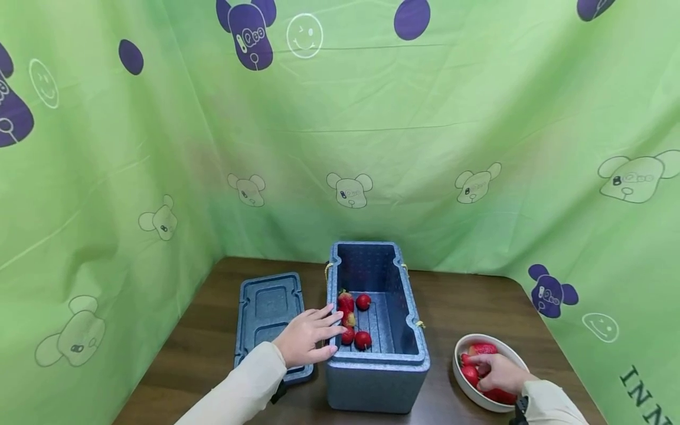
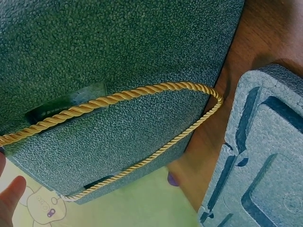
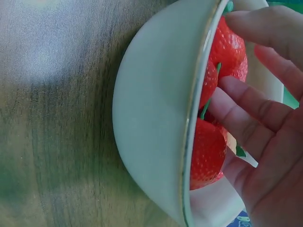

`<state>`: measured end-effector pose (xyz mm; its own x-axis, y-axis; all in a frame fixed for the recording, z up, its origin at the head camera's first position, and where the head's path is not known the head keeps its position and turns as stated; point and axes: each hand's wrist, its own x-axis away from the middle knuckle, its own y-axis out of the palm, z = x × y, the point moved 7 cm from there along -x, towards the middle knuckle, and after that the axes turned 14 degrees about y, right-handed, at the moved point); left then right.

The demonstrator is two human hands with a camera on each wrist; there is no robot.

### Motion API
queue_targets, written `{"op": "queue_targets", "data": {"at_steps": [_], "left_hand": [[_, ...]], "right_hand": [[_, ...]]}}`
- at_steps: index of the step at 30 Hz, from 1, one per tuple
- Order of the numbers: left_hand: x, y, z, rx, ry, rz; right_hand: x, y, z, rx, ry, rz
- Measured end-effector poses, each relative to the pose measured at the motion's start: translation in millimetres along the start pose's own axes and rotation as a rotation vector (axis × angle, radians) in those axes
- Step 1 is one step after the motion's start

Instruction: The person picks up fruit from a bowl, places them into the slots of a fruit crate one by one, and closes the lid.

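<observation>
The blue box point(image 1: 377, 386) stands on a dark, wood-grained table point(image 1: 180, 354), with a green curtain point(image 1: 345, 106) printed with cartoon faces hanging behind it. Left of the box lies a blue lid point(image 1: 271, 301); along the box's left side runs a gold rope point(image 2: 165, 86). The left hand point(image 1: 310, 336) rests on the box's left rim, fingers straight and apart. Red fruits point(image 1: 363, 340) lie inside the box. To its right, the right hand point(image 1: 502, 373) reaches into a white bowl point(image 3: 156, 104), its fingers bent among strawberries point(image 3: 208, 153); whether they grip one cannot be told.
</observation>
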<state>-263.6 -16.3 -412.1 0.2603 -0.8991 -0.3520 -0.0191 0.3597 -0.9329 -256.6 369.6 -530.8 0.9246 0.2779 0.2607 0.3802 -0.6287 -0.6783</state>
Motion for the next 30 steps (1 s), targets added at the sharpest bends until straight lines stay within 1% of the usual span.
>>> {"op": "queue_targets", "data": {"at_steps": [2,6,10,14,19,24,27,30], "left_hand": [[0.0,-0.1,-0.6,0.007,-0.01,0.0],[-0.2,-0.1,-1.6,0.02,-0.032,-0.006],[3.1,1.3,-0.4,0.031,-0.043,-0.011],[6.6,2.0,1.6,0.038,-0.045,0.0],[4.9,1.4,1.8,0.023,-0.024,0.022],[2.6,1.0,0.8,0.022,-0.024,0.017],[1.6,1.1,0.0,0.031,-0.037,0.009],[1.1,1.3,-0.9,0.037,-0.049,0.008]], "right_hand": [[-1.0,0.3,-2.0,0.022,-0.002,0.004],[-2.0,1.2,-1.5,0.027,-0.004,0.017],[-2.8,5.9,1.2,0.029,0.019,0.031],[-4.3,12.0,0.6,0.064,0.058,0.05],[-5.5,13.8,0.9,0.083,0.152,0.116],[-5.5,12.6,3.4,0.117,0.245,0.226],[-5.1,10.8,4.3,0.147,0.264,0.276],[-5.1,8.1,4.8,0.133,0.251,0.286]]}}
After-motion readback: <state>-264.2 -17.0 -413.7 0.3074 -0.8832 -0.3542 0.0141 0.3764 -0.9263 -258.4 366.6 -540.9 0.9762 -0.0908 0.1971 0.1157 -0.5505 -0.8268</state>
